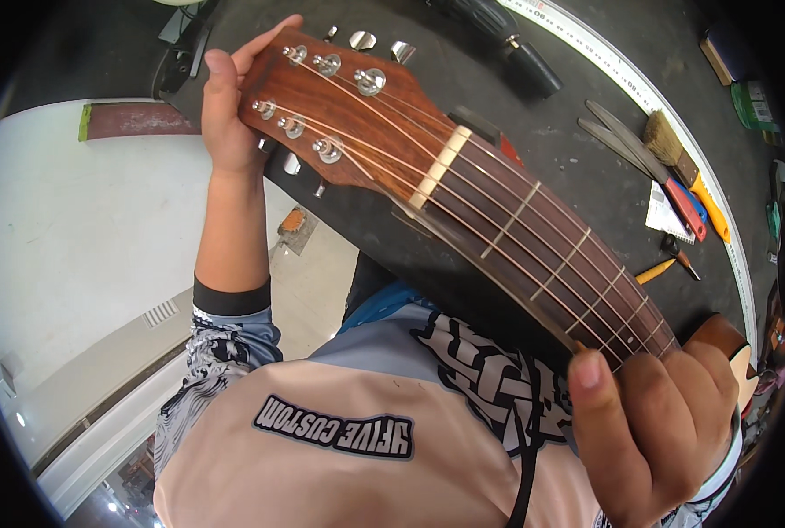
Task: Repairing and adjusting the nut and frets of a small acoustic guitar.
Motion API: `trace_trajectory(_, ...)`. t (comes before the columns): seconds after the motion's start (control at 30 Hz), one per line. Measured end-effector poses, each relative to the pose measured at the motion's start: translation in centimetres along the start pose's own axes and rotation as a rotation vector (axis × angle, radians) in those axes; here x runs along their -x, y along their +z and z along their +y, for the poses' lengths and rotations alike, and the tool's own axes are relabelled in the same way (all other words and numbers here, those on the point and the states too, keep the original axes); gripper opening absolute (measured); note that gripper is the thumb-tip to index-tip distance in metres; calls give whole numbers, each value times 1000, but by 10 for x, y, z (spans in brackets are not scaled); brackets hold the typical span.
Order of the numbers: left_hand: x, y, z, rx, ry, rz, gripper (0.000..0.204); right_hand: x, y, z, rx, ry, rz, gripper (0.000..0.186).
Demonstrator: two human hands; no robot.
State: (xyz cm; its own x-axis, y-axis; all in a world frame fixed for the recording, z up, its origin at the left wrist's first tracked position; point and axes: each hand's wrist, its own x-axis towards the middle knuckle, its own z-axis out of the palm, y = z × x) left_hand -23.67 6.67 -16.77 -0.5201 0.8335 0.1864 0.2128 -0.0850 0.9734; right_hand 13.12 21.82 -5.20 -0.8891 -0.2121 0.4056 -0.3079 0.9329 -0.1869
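Note:
A guitar lies slantwise before me, its reddish-brown headstock (357, 106) at upper left and its dark fretboard (542, 238) running down to the right. Strings pass from the metal tuning posts over the pale nut (441, 167). My left hand (225, 123) grips the headstock's far left end; the thumb points up, and most fingers are hidden behind the wood. At lower right, my right hand (656, 414) is closed around the neck, knuckles over the strings and thumb along the near edge. Its fingertips are out of sight. Part of the brown guitar body (718, 334) shows beyond this hand.
The guitar is over a dark bench (533, 132). On it lie a black power tool (489, 35), a white measuring tape strip (621, 66), a brush (687, 167), red-handled files (648, 163) and a small yellow-handled tool (656, 270). A white surface (84, 211) is at left.

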Motion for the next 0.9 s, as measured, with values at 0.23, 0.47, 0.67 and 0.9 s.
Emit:
trace_trajectory(0.23, -3, 3, 0, -26, 4, -2, 85, -16, 22, 8, 145, -90, 168, 33)
trace_trajectory(0.47, -2, 2, -1, 20, 4, -8, 85, -7, 9, 11, 103, -70, 91, 36)
trace_trajectory(0.67, 3, -16, -15, 152, 26, 31, 84, -9, -22, -1, -135, 52, -145, 37)
trace_trajectory(0.9, -6, -3, -11, 171, 31, 2, 86, -16, -14, -4, -34, 49, -111, 36)
